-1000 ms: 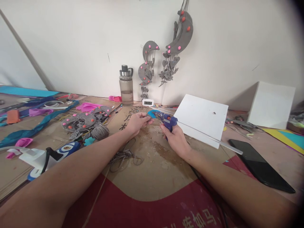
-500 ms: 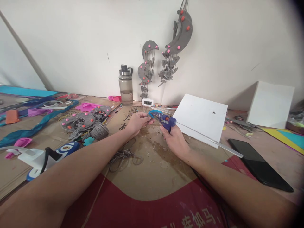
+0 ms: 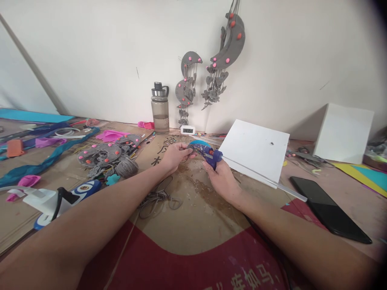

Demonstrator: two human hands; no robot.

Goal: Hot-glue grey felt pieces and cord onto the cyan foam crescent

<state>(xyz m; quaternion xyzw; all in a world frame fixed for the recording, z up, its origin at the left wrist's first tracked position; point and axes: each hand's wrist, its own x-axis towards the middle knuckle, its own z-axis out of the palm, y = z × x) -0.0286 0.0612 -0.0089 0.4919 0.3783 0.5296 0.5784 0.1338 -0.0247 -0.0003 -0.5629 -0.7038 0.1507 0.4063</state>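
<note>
Head view, the only one: glue gun [image 3: 215,155] has slid slightly left over the last second, its nose now lower against the blue piece [image 3: 200,142] — more of that piece's far edge shows above the nose, the rest is covered. My read: the work spot is now right at the left fingertips, nozzle and pinch practically together; can't tell whether they touch or whether any glue is out. Right hand [image 3: 223,179] is wrapped round the gun's grip; trigger finger position hidden. Left hand [image 3: 179,156] has thumb and fingertips pinched together, far-centre, just left of the nose; something small and dark sits there, too small to identify or to separate from the nozzle. Gun sits far-centre above the cardboard [image 3: 193,237], its clear glue stick [image 3: 266,178] trailing right and near, across the white board [image 3: 256,147] toward the phone [image 3: 331,211]. Loose grey cord [image 3: 159,197] lies nearer and left, apart from both hands — unchanged.
</note>
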